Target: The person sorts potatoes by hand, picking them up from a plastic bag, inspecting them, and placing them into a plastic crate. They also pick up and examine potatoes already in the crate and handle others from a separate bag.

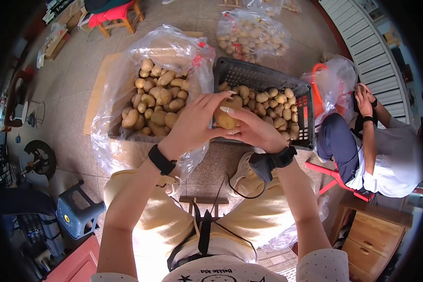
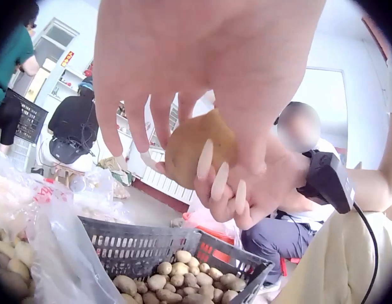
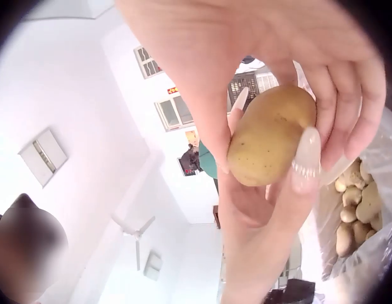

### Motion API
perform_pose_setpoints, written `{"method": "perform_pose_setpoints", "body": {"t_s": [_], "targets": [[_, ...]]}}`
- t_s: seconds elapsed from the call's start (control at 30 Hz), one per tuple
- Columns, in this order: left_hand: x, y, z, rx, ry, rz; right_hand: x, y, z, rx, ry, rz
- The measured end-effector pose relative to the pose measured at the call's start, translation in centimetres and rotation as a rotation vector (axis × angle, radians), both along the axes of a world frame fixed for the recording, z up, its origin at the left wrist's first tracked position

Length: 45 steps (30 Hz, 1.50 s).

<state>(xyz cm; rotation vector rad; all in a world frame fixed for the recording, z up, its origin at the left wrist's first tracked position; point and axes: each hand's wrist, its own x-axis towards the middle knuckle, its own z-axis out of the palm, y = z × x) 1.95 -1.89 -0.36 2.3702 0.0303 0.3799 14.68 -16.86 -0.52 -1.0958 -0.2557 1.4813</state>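
Note:
Both hands hold one large potato [image 1: 226, 117] above the near left corner of the black crate [image 1: 263, 70]. In the head view the left hand [image 1: 192, 120] is on its left side and the right hand [image 1: 258, 129] on its right, fingers and thumbs curved round it. The right wrist view shows the potato [image 3: 272, 136] closely, smooth and yellow-brown, with a long-nailed thumb across it. In the left wrist view the right hand's fingers [image 2: 221, 187] bend against the potato [image 2: 199, 149]. Small potatoes [image 1: 279, 105] lie in the crate.
Left of the crate stands a plastic-lined box with larger potatoes [image 1: 160, 98]. Bagged potatoes [image 1: 251, 37] lie beyond the crate. A seated person [image 1: 376, 141] is at the right, near a red bucket [image 1: 318, 89]. A blue stool [image 1: 80, 211] stands at the left.

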Motion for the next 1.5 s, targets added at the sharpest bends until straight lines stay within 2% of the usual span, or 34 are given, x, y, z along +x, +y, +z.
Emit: {"method": "perform_pose_setpoints", "body": {"t_s": [0.07,0.13,0.27,0.37,0.43,0.47,0.5,0.53,0.57,0.63,0.67,0.73,0.8,0.87,0.97,1.13,1.2,1.33,1.43,1.5], "targets": [[0.3,0.0,-0.3,-0.154,-0.042,0.036,0.2,0.0,-0.3,0.016,0.058,0.006],[0.4,-0.2,-0.2,-0.15,-0.028,0.083,0.3,0.1,0.0,0.025,0.157,-0.011],[0.3,-0.6,-0.1,-0.152,-0.012,0.154,0.4,0.1,-0.6,0.043,0.17,-0.07],[0.2,-0.9,-0.2,-0.188,0.009,0.203,0.8,0.1,0.2,0.006,0.15,-0.011],[0.4,-0.8,-0.6,-0.28,0.038,0.216,0.8,0.4,0.5,-0.14,-0.154,0.024],[0.5,-0.7,-0.9,-0.37,0.064,0.231,1.0,0.3,0.1,-0.141,-0.153,0.026],[0.6,-0.7,-1.3,-0.371,0.065,0.233,1.1,0.2,-0.6,-0.138,-0.477,0.005],[0.6,-0.6,-1.7,-0.539,0.118,0.267,1.3,0.1,-1.1,-0.133,-0.802,-0.018],[0.7,-0.5,-2.0,-0.707,0.172,0.3,1.5,-0.1,-1.4,-0.132,-0.801,-0.016],[0.6,-0.1,-1.8,-0.746,0.24,0.362,1.8,-0.2,-1.6,-0.108,-1.019,-0.148],[0.6,0.2,-1.7,-0.786,0.307,0.422,2.0,-0.2,-1.5,-0.107,-1.019,-0.147],[0.6,1.0,-2.8,-0.771,0.341,0.452,2.9,-0.2,-1.3,0.055,-0.993,-0.194],[0.7,1.3,-3.6,-0.757,0.374,0.479,3.3,-0.3,-0.8,0.074,-0.921,-0.153],[0.7,1.3,-4.1,-0.929,0.33,0.429,2.8,-0.1,0.6,0.132,-0.998,-0.103],[0.6,1.4,-3.8,-1.001,0.336,0.374,1.7,-0.1,1.8,0.167,-1.032,0.006],[0.2,1.1,-1.3,-0.995,0.422,0.242,0.9,0.5,0.1,0.141,-1.006,0.121],[0.1,0.9,-0.8,-0.952,0.436,0.225,0.6,0.7,-0.1,0.192,-0.894,0.165],[0.1,0.7,-0.2,-0.949,0.447,0.2,0.6,0.9,-0.2,0.161,-0.87,0.179],[-0.1,1.2,-1.1,-0.991,0.461,0.179,0.7,0.8,-0.3,0.132,-0.848,0.121],[-0.2,1.3,-0.9,-1.012,0.48,0.18,1.2,0.8,-0.1,-0.041,-0.59,0.102]]}}
